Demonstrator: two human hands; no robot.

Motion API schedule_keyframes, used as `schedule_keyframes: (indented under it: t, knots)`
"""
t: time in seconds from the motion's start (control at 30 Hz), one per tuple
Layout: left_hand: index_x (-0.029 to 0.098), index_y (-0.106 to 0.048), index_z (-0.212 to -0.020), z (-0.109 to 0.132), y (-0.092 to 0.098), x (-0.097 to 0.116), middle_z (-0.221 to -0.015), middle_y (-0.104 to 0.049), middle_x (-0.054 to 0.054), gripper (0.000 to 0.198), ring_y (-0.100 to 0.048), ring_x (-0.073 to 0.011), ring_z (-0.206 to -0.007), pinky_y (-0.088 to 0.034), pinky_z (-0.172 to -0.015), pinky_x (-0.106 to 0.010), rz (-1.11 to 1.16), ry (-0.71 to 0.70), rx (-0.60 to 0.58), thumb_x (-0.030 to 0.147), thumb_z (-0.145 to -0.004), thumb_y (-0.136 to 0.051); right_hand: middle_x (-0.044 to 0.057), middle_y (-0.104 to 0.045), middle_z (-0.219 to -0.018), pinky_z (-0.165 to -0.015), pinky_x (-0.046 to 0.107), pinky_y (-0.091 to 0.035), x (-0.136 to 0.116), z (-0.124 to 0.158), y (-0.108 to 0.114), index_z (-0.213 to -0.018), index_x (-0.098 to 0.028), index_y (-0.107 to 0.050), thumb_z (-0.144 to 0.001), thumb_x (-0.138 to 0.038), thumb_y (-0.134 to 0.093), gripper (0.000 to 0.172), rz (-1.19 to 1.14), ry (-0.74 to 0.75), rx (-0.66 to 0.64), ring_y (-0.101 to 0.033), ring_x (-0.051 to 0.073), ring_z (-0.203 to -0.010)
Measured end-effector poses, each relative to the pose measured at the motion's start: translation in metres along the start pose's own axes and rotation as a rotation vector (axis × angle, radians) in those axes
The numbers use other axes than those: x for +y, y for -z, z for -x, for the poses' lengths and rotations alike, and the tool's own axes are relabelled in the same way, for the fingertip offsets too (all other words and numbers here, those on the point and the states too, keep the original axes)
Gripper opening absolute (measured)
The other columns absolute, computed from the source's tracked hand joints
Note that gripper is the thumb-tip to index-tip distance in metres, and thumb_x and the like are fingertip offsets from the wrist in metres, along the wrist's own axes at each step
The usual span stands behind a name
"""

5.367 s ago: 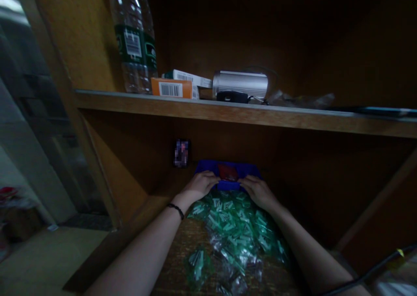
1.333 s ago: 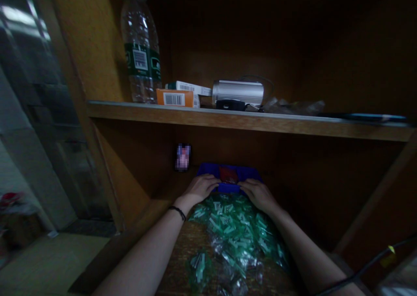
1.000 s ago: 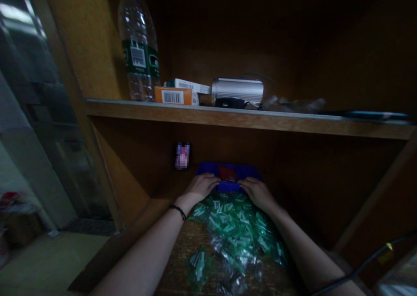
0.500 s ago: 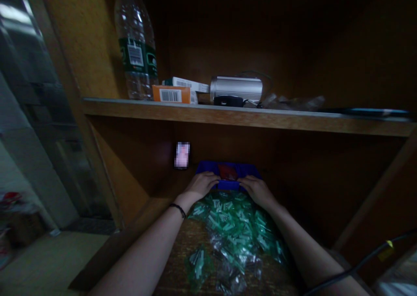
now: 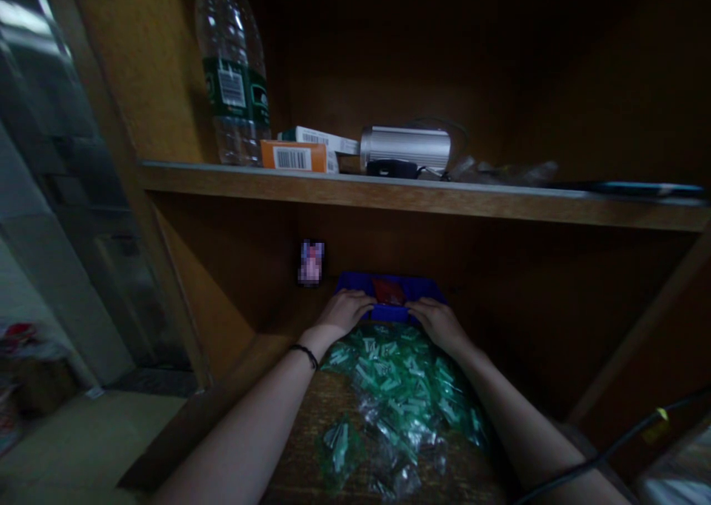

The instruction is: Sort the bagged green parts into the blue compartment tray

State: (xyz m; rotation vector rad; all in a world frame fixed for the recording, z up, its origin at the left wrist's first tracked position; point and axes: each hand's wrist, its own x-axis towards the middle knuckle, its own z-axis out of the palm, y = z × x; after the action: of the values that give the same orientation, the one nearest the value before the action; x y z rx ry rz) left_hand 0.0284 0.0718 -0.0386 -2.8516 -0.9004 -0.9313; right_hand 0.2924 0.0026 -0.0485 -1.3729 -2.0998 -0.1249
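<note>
A blue plastic bin (image 5: 389, 314) sits deep in the lower compartment, with a dark red packet (image 5: 389, 292) inside it. My left hand (image 5: 347, 311) grips the bin's front rim on the left, fingers curled over the edge. On the right part of the same rim, my right hand (image 5: 438, 321) is closed in a like way. Between my forearms, in front of the bin, spreads a heap of small clear bags with green pieces (image 5: 397, 375). One separate bag of green pieces (image 5: 338, 446) lies nearer to me on the worn wooden surface.
Above runs a wooden shelf (image 5: 400, 189) bearing a plastic bottle (image 5: 236, 90), an orange box (image 5: 294, 157) and a silver cylinder (image 5: 408, 148). A lit phone-like screen (image 5: 311, 262) stands at the compartment's left. A black cable (image 5: 605, 453) crosses my right forearm.
Both hands keep their hold on the bin's rim, and the bin stays in place. The view has shifted very slightly; nothing else visibly moved.
</note>
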Motion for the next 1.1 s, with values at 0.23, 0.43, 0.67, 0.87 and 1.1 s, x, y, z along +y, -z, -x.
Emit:
schedule_keyframes:
  t: [0.23,0.43,0.67,0.87,1.1]
  knots:
    - [0.028,-0.069,-0.115,0.001,-0.001,0.0,-0.104,-0.071,-0.002,0.026,-0.063,-0.0182,-0.097,-0.045,-0.086,-0.031,-0.049,-0.003,-0.017,0.03,-0.1,-0.048,0.008,-0.071,-0.109,-0.091,0.035,-0.052,-0.001,0.002,0.001,-0.122,-0.024,-0.069,-0.101,-0.029,-0.043,0.033,0.014,0.018,-0.034,-0.066,0.023,-0.1]
    - [0.028,-0.066,-0.122,0.005,0.012,0.003,-0.11,-0.066,-0.005,0.029,-0.053,-0.0234,-0.107,-0.045,-0.094,-0.038,-0.101,-0.046,0.078,0.036,-0.097,-0.053,0.01,-0.067,-0.118,-0.097,0.044,-0.047,-0.012,0.003,0.026,-0.134,-0.028,-0.059,-0.098,-0.042,-0.049,0.04,0.121,0.023,0.058,-0.058,0.029,-0.112]
    - [0.02,-0.066,-0.102,0.021,0.028,-0.023,-0.099,-0.063,-0.006,0.018,-0.056,-0.0233,-0.1,-0.046,-0.093,-0.039,-0.046,0.206,0.422,0.026,-0.095,-0.051,0.005,-0.074,-0.086,-0.07,0.03,-0.045,-0.027,0.018,0.049,-0.092,-0.025,-0.072,-0.099,-0.054,-0.04,0.044,0.056,-0.131,-0.251,-0.068,0.021,-0.08]
    - [0.021,-0.065,-0.099,0.028,0.036,-0.007,-0.095,-0.063,-0.004,0.016,-0.062,-0.0182,-0.087,-0.05,-0.079,-0.031,0.063,0.152,0.223,0.022,-0.091,-0.051,0.006,-0.073,-0.084,-0.061,0.029,-0.038,-0.03,0.022,0.04,-0.085,-0.024,-0.07,-0.091,-0.066,-0.045,0.05,0.054,-0.235,-0.385,-0.066,0.022,-0.076]
    - [0.026,-0.067,-0.112,0.024,0.037,0.029,-0.11,-0.068,-0.004,0.024,-0.065,-0.0195,-0.098,-0.05,-0.088,-0.032,0.072,0.047,0.024,0.03,-0.094,-0.053,0.001,-0.066,-0.081,-0.065,0.026,-0.04,-0.034,0.02,0.033,-0.087,-0.022,-0.059,-0.095,-0.049,-0.049,0.029,-0.179,-0.143,-0.168,-0.06,0.017,-0.073]
